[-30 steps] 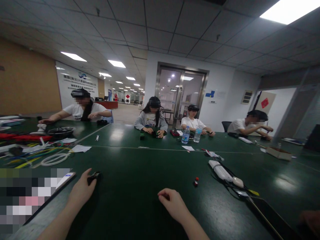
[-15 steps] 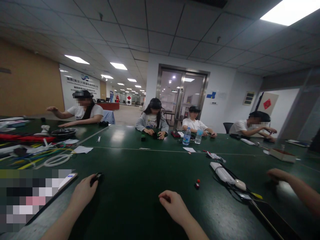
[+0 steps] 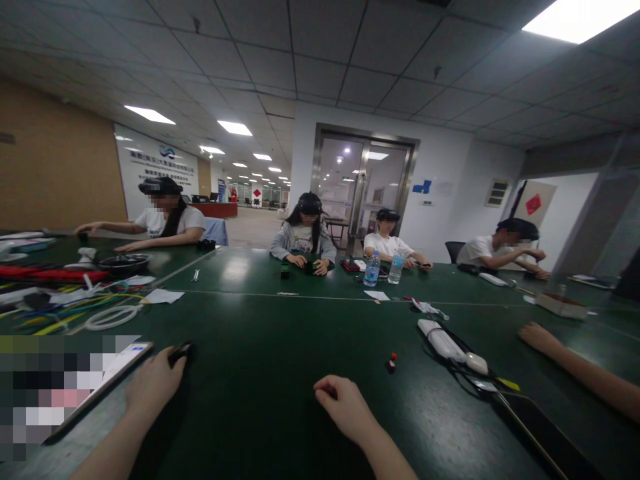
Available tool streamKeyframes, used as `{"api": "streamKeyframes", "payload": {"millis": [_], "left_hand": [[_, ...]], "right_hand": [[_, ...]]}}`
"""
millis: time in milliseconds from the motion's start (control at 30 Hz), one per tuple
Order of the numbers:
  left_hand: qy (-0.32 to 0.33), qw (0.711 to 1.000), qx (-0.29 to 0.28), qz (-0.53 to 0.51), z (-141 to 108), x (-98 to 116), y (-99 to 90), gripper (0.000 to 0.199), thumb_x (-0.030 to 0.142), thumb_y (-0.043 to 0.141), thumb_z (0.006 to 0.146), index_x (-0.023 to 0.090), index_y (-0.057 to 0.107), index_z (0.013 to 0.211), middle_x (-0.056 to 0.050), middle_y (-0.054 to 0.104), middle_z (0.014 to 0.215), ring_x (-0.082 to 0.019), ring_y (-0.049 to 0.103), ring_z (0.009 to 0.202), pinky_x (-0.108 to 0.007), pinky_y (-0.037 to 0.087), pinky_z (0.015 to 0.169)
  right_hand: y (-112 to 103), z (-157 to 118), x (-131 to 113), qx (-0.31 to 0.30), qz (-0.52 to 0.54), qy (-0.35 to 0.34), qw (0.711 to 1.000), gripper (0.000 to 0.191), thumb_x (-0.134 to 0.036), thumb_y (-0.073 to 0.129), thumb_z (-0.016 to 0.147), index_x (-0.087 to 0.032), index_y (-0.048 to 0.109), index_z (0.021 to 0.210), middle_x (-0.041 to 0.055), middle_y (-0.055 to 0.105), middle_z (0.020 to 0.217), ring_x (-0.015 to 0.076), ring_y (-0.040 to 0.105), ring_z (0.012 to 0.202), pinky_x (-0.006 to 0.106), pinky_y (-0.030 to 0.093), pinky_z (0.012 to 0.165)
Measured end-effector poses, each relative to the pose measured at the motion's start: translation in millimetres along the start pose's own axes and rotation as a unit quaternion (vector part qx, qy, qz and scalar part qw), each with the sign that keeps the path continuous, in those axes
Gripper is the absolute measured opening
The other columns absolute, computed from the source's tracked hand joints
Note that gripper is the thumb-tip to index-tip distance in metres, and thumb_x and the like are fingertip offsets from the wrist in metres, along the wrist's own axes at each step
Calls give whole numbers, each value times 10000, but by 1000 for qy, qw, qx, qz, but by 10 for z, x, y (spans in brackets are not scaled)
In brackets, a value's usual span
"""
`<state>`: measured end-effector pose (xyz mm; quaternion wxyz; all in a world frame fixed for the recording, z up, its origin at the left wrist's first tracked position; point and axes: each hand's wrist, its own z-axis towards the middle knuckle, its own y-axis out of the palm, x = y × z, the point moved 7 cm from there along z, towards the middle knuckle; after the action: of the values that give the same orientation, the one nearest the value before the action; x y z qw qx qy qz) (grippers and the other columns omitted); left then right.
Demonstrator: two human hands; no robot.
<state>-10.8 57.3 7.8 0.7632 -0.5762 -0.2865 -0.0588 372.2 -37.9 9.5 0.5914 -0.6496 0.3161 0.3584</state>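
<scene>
Though signage (image 3: 161, 163) blurs, left hand (image 3: 156, 381) grips.

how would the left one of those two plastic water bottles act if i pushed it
The left plastic water bottle stands tall and narrow on the table, so a high push would probably tip it. Its rounded sides suggest it may roll once down. Its clear plastic wall might dent under a firm squeeze.

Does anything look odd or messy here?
Mainly the left side looks untidy: coloured cables lie jumbled beside a white coil and loose paper. No spill shows; the dark object in the left hand is too small to judge.
</scene>
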Motion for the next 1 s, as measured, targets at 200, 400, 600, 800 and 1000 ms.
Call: {"api": "streamKeyframes", "payload": {"millis": [200, 400, 600, 800, 1000], "left_hand": [[196, 955, -195, -108, -705, 891, 442, 579, 304, 455, 759, 100, 359, 1292, -113, 541, 1209, -225, 499, 1114, -350, 388, 951], [348, 860, -330, -176, -1515, 1463, 674, 520, 281, 556, 724, 262, 451, 1233, -18, 504, 1267, -199, 448, 1160, -339, 305, 1030], [337, 849, -364, -184, -1537, 1461, 602, 465, 280, 546, 750, 264, 466, 1208, -16, 519, 1234, -189, 459, 1135, -338, 319, 1015], [372, 831, -371, -183, -1563, 1509, 555, 388, 271, 503, 788, 274, 500, 1175, -18, 510, 1223, -180, 470, 1106, -331, 328, 995], [366, 833, -376, -178, -1567, 1536, 527, 393, 293, 508, 790, 289, 512, 1183, -9, 488, 1260, -188, 442, 1147, -340, 290, 1030]], "right_hand": [[75, -111, -249, 27, -30, -33, 999, 348, -310, 554, 746, -286, 570, 1093, 10, 561, 996, 175, 564, 834, 291, 453, 702], [290, -194, -471, -39, -103, -134, 985, 343, -218, 684, 619, -279, 630, 952, -5, 550, 994, 186, 497, 961, 280, 396, 826], [160, -137, -457, 29, -64, -133, 989, 167, -206, 564, 713, -233, 610, 871, 12, 563, 924, 176, 534, 859, 279, 420, 751], [-460, -70, -35, 304, 106, -48, 946, 306, -402, 457, 804, -185, 519, 1010, 66, 593, 958, 211, 562, 900, 322, 436, 784], [-453, -10, 166, 313, 169, -30, 934, 372, -462, 473, 781, -204, 516, 1046, 51, 615, 982, 209, 573, 931, 318, 440, 798]]}}
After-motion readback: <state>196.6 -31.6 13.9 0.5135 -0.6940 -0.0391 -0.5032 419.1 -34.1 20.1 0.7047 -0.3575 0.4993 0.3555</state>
